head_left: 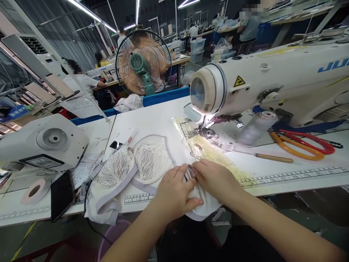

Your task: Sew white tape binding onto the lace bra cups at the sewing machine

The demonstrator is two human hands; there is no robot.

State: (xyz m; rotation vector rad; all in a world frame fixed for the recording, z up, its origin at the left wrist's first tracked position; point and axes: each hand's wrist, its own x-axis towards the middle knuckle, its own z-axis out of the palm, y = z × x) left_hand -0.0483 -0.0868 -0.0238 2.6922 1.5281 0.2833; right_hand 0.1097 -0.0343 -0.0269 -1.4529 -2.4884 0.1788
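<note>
A white bra (pixel 154 156) with lace cups and pale grey edging lies across the table, its far end bunched under my hands. My left hand (pixel 176 191) is closed on the edge of this fabric, thumb pointing right. Just to the right, my right hand (pixel 218 180) pinches the same cloth, its fingertips close to my left fingers. A small dark tip (pixel 190 166) shows between the two hands; its kind is unclear. Beyond them stands the sewing machine (pixel 245 87), its lamp lit over the needle area.
A wooden-handled awl (pixel 274 158), orange-and-red-handled scissors (pixel 300 145) and a thread cone (pixel 257 127) lie to the right. On the left are a phone (pixel 62 196), a tape roll (pixel 36 191) and another machine (pixel 49 142). A fan (pixel 143 62) stands behind the table.
</note>
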